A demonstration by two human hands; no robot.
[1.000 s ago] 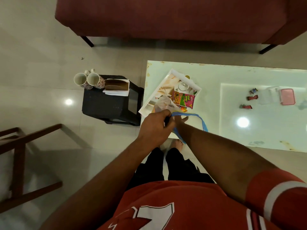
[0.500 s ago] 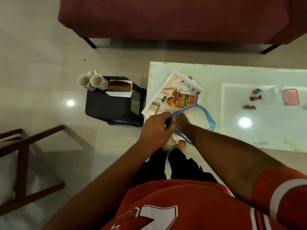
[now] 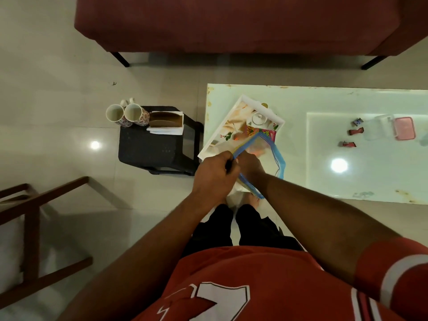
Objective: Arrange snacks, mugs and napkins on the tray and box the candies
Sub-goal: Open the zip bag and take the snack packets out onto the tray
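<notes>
- Two hands grip one clear blue-edged bag (image 3: 261, 156): left hand (image 3: 214, 174) fisted on its rim, right hand (image 3: 251, 166) closed beside it.
- Snack packet (image 3: 260, 132) lettering is unreadable; it lies on the white tray (image 3: 228, 117), angled on the glass table (image 3: 347, 100).
- Mugs (image 3: 126, 114) lie sideways on the black stool (image 3: 152, 147); a maroon sofa (image 3: 231, 22) stands behind.
</notes>
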